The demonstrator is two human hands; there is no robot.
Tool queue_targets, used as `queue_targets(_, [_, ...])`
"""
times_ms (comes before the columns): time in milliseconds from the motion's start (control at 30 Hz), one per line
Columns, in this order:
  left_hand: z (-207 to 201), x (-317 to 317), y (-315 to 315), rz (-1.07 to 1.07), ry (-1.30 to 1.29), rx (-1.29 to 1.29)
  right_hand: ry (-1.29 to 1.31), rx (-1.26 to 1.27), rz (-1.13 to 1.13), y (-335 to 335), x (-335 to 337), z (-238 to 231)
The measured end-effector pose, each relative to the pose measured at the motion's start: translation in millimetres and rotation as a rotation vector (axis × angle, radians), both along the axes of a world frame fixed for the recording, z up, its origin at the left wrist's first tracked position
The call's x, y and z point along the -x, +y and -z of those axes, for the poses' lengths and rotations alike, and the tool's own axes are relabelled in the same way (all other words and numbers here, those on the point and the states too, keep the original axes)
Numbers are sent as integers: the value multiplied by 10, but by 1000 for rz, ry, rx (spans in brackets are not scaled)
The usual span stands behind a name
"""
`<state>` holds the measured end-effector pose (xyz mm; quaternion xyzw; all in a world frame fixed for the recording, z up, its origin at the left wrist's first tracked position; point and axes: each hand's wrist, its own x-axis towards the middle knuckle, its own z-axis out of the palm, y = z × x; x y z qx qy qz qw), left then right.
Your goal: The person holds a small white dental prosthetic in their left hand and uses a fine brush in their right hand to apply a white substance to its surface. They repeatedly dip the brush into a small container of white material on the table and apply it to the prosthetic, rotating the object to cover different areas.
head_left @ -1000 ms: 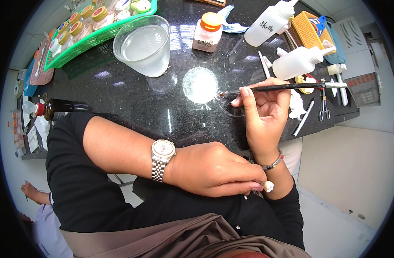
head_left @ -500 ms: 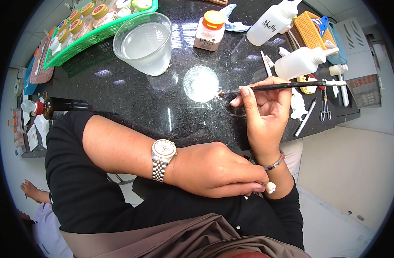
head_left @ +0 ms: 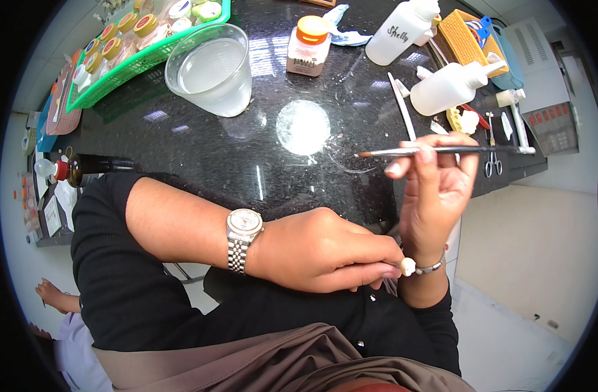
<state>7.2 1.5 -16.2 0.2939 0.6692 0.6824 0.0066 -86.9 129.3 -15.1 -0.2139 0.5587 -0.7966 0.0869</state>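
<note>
Both hands hold something: the right hand (head_left: 437, 186) has drawn a brush (head_left: 387, 152) toward the bench's (head_left: 207, 163) right edge, leaving it apart from the tooth-shaped piece (head_left: 408, 266) the left hand (head_left: 325, 251) pinches beyond the near edge.

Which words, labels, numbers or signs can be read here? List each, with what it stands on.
Rear white squeeze bottle: black script lettering, legible but not copied here.
Orange-capped jar: dark lettering, too small to read.
Wristwatch dial: marks too small to read.
Gold jar lids: printing too small to read.
</note>
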Motion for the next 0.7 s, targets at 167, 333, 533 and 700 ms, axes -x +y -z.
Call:
queue_targets(167, [-59, 8, -32, 45, -167, 6, 137, 92, 106, 207, -91, -213])
queue_targets(333, [-82, 24, -39, 42, -205, 9, 259, 168, 146, 370, -226, -354])
queue_targets(533, [-84, 24, -24, 34, -260, -10, 425, 82, 70, 427, -266, -379])
queue_targets(700, [-76, 24, -13, 20, -247, -29, 445, 63, 53, 447, -263, -361])
